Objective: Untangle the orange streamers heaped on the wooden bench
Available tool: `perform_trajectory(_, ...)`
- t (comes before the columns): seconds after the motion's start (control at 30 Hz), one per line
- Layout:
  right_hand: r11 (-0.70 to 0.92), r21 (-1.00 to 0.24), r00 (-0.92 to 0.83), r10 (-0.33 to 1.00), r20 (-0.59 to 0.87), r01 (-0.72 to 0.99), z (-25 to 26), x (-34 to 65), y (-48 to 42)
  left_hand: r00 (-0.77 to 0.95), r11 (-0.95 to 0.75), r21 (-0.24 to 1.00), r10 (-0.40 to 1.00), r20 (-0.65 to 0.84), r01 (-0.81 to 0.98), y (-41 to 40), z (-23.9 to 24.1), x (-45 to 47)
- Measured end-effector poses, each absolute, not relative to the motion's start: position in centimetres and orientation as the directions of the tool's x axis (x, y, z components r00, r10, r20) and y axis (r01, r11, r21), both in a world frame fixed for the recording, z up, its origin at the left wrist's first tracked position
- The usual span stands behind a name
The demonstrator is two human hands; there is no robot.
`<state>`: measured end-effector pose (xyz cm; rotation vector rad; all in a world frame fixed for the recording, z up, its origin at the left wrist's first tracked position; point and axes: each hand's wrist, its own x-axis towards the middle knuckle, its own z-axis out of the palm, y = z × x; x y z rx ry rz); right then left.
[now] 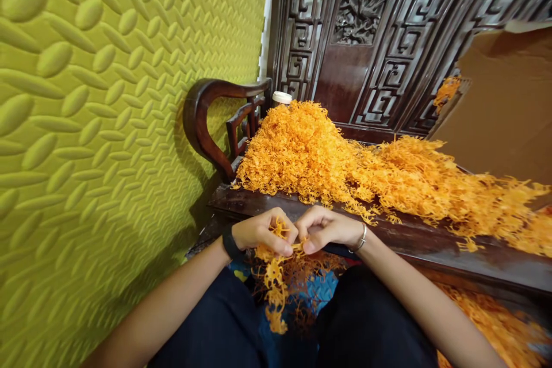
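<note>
Over my lap, my left hand [267, 233] is closed around a strand of small orange plastic flower pieces [275, 282], whose tail dangles between my knees. Close against it, my right hand [325, 230] pinches a bit of the same orange plastic between thumb and forefinger. The fingertips of both hands almost meet, and the small part between them is mostly hidden. Just beyond the hands, a large heap of similar orange pieces [297, 149] covers the seat of a dark wooden bench [267, 201] and spreads to the right.
A yellow-green embossed wall [107, 126] rises at the left, beside the curved wooden armrest [200, 115]. Behind the heap stand a white-lidded container [282, 98] and the carved backrest [349, 75]. Brown cardboard [509, 103] leans at the right. More orange pieces [495, 322] lie below the bench.
</note>
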<state>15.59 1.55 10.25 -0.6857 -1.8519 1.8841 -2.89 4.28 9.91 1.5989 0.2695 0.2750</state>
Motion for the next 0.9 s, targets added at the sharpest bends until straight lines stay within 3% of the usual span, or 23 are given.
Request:
perform_trajectory(0.1,-0.132,-0.987,-0.785,0.620,-0.013,-0.088,9.6,14.8,1.6,0.938,0.033,0.999,0.346,0.010,-0.023,4.3,9.3,-3.1)
perform_trajectory(0.17,-0.126,-0.956,-0.731,0.673,0.115,-0.266,9.8,14.6,1.6,0.950,0.141,0.986,0.310,0.042,-0.090,4.4,9.1,-3.3)
perform_trajectory(0.27,0.115,-0.897,-0.460,0.826,0.326,-0.428,11.0,15.4,1.8,0.912,0.248,0.945,0.397,0.103,-0.214,4.4,9.2,-3.4)
perform_trajectory(0.33,0.343,-0.901,-0.211,0.891,0.401,-0.265,11.7,16.6,2.2,0.848,0.216,0.952,0.524,0.074,-0.216,4.5,9.5,-3.2)
perform_trajectory(0.4,0.475,-0.875,0.000,0.879,0.477,0.087,11.8,18.1,3.2,0.792,0.172,0.970,0.609,0.033,-0.172,4.7,9.6,-2.7)
perform_trajectory(0.5,0.436,-0.692,0.097,0.804,0.587,0.575,11.0,20.4,5.8,0.750,0.144,0.977,0.662,0.022,-0.156,5.1,9.5,-2.0)
perform_trajectory(0.6,0.323,-0.518,0.132,0.738,0.662,0.792,9.8,21.8,8.3,0.722,0.172,0.973,0.692,-0.007,-0.156,5.4,9.1,-1.4)
perform_trajectory(0.7,0.315,-0.414,0.110,0.668,0.736,0.854,9.4,21.6,8.8,0.690,0.143,0.985,0.723,-0.038,-0.095,5.6,8.5,-0.9)
perform_trajectory(0.77,0.418,-0.436,0.035,0.688,0.724,0.797,9.9,20.6,7.6,0.702,0.060,0.998,0.710,-0.050,0.011,5.7,8.1,-0.5)
perform_trajectory(0.9,0.531,-0.625,-0.333,0.847,0.414,0.572,11.3,17.8,3.7,0.719,-0.031,0.986,0.689,-0.098,0.164,6.0,7.3,0.0)
